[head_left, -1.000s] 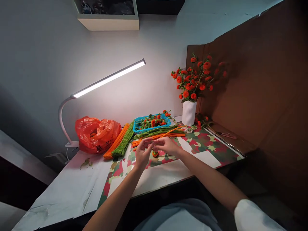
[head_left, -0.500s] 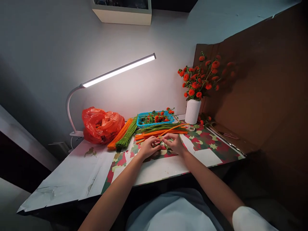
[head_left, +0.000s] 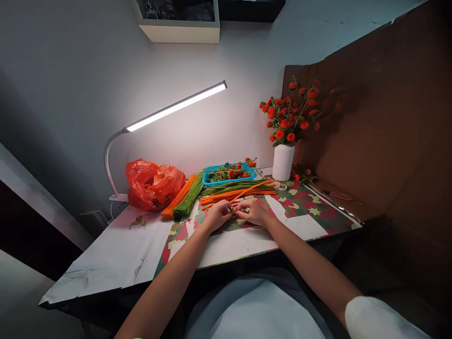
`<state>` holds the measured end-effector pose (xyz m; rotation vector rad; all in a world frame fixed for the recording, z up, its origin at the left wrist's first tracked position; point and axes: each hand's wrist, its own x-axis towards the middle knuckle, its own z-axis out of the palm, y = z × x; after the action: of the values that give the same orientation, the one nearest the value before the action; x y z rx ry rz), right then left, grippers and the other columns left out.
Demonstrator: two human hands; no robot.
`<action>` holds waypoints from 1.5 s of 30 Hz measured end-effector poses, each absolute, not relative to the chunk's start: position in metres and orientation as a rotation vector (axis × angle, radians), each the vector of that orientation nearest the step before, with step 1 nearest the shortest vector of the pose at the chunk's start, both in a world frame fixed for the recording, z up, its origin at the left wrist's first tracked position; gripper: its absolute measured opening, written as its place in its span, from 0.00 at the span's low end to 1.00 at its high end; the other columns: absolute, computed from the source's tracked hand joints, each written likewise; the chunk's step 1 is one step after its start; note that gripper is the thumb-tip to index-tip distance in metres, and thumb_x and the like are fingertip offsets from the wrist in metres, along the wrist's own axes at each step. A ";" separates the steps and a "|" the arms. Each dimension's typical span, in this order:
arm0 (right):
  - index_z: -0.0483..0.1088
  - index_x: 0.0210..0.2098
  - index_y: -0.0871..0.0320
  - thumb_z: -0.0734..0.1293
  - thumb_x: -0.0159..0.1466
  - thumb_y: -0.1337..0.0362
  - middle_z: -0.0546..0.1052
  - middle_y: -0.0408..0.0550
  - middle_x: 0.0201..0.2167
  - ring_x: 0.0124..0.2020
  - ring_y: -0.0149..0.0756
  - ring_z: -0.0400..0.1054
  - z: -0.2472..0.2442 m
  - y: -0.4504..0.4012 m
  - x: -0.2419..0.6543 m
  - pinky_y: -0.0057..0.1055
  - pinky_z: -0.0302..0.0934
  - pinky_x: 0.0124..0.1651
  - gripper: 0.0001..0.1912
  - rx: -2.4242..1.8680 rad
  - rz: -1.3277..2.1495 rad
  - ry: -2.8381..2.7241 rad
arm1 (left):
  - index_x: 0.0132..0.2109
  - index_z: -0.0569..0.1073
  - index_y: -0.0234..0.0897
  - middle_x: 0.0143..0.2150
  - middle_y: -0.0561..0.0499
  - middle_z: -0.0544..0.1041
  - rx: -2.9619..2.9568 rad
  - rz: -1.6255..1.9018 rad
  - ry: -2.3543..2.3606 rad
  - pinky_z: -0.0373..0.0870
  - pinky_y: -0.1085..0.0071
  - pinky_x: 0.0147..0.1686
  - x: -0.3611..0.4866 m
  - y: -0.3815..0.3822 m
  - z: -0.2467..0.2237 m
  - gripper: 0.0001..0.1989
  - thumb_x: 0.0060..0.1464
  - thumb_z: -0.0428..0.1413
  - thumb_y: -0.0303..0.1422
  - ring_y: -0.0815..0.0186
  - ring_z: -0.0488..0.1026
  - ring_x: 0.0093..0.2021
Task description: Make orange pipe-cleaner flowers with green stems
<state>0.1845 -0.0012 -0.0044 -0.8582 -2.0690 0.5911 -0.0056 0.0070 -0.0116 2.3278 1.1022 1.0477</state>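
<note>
My left hand (head_left: 218, 215) and my right hand (head_left: 252, 212) meet above the front middle of the table. Their fingers are pinched on a small green piece (head_left: 233, 210), which looks like part of a green pipe cleaner; most of it is hidden by the fingers. Just beyond my hands lie loose orange pipe cleaners (head_left: 261, 192), with green pipe cleaners (head_left: 231, 189) behind them. A thicker orange bundle (head_left: 178, 200) and a green bundle (head_left: 189, 200) lie side by side to the left.
A blue basket (head_left: 208, 181) holds orange flowers with green stems. To its right, a white ribbed vase (head_left: 283, 162) is full of similar flowers. A red plastic bag (head_left: 153, 186) and a lit lamp (head_left: 180, 106) stand left. Rolls of tape (head_left: 282, 187) lie near the vase; cardboard rises at right.
My hands have come closer together and dipped slightly, with fingers more tightly closed around the green piece. The camera view has shifted a little.
</note>
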 end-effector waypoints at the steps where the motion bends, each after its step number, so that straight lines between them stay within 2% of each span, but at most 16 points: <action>1: 0.71 0.23 0.59 0.64 0.55 0.69 0.77 0.45 0.27 0.31 0.34 0.69 -0.005 -0.001 0.184 0.27 0.59 0.34 0.06 -0.866 0.584 -2.069 | 0.28 0.69 0.36 0.27 0.55 0.67 2.344 1.045 1.107 0.60 0.76 0.26 -0.006 0.007 -0.011 0.03 0.46 0.54 0.25 0.71 0.64 0.26; 7: 0.72 0.24 0.59 0.64 0.57 0.69 0.75 0.44 0.25 0.29 0.32 0.67 -0.010 0.002 0.186 0.25 0.57 0.31 0.07 -0.834 0.562 -2.092 | 0.31 0.74 0.37 0.27 0.53 0.72 2.474 0.987 1.144 0.61 0.75 0.28 -0.007 0.003 -0.007 0.06 0.47 0.53 0.23 0.69 0.67 0.26; 12: 0.70 0.22 0.58 0.64 0.57 0.71 0.73 0.42 0.22 0.27 0.31 0.63 -0.016 0.009 0.183 0.26 0.55 0.31 0.08 -0.836 0.400 -2.183 | 0.34 0.76 0.38 0.26 0.53 0.75 2.309 1.020 1.190 0.64 0.74 0.28 -0.007 0.004 -0.010 0.07 0.48 0.54 0.27 0.69 0.68 0.25; 16: 0.70 0.23 0.58 0.65 0.56 0.72 0.73 0.43 0.24 0.29 0.32 0.63 -0.015 0.009 0.180 0.27 0.54 0.33 0.07 -0.909 0.304 -2.201 | 0.36 0.76 0.36 0.26 0.52 0.75 2.212 1.048 1.158 0.64 0.75 0.26 -0.008 0.006 -0.015 0.09 0.46 0.54 0.28 0.69 0.68 0.25; 19: 0.71 0.23 0.57 0.66 0.56 0.70 0.75 0.44 0.27 0.34 0.35 0.64 -0.011 0.005 0.180 0.30 0.54 0.38 0.06 -1.008 0.185 -2.203 | 0.37 0.75 0.35 0.25 0.54 0.73 2.178 1.015 1.131 0.62 0.76 0.23 -0.008 0.005 -0.015 0.09 0.46 0.57 0.32 0.71 0.66 0.22; 25: 0.72 0.24 0.56 0.67 0.57 0.66 0.78 0.47 0.38 0.40 0.39 0.64 -0.007 0.001 0.180 0.37 0.51 0.44 0.06 -1.112 0.139 -2.185 | 0.35 0.76 0.36 0.26 0.52 0.74 2.154 1.041 1.135 0.62 0.75 0.24 -0.005 0.004 -0.012 0.12 0.47 0.59 0.40 0.70 0.66 0.23; 31: 0.73 0.24 0.56 0.66 0.57 0.67 0.78 0.46 0.37 0.41 0.40 0.64 -0.006 0.000 0.179 0.38 0.50 0.45 0.06 -1.143 0.110 -2.194 | 0.31 0.76 0.38 0.31 0.50 0.76 2.164 1.097 1.154 0.64 0.73 0.28 -0.002 0.008 -0.014 0.10 0.50 0.56 0.39 0.67 0.68 0.28; 36: 0.75 0.26 0.55 0.67 0.59 0.64 0.79 0.47 0.37 0.41 0.40 0.65 -0.007 0.003 0.180 0.39 0.50 0.46 0.07 -1.168 0.116 -2.126 | 0.30 0.74 0.37 0.30 0.50 0.75 2.141 1.156 1.148 0.64 0.73 0.29 0.000 0.007 -0.013 0.10 0.51 0.55 0.39 0.67 0.68 0.28; 41: 0.76 0.30 0.54 0.67 0.59 0.66 0.79 0.47 0.38 0.42 0.41 0.67 -0.009 0.004 0.179 0.39 0.51 0.47 0.05 -1.204 0.200 -2.073 | 0.31 0.74 0.36 0.30 0.50 0.75 2.178 1.105 1.171 0.63 0.73 0.28 0.001 0.006 -0.013 0.10 0.51 0.55 0.39 0.67 0.68 0.28; 45: 0.76 0.30 0.54 0.68 0.58 0.66 0.79 0.45 0.36 0.39 0.39 0.69 -0.009 0.005 0.179 0.38 0.52 0.46 0.04 -1.198 0.243 -2.059 | 0.31 0.74 0.36 0.31 0.49 0.76 2.194 1.109 1.186 0.64 0.71 0.32 0.000 0.008 -0.013 0.11 0.54 0.51 0.37 0.65 0.70 0.31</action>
<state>0.1791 0.0051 -0.0091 -1.1983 -2.0588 0.2434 0.0000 0.0085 -0.0132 2.1939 1.1859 1.1091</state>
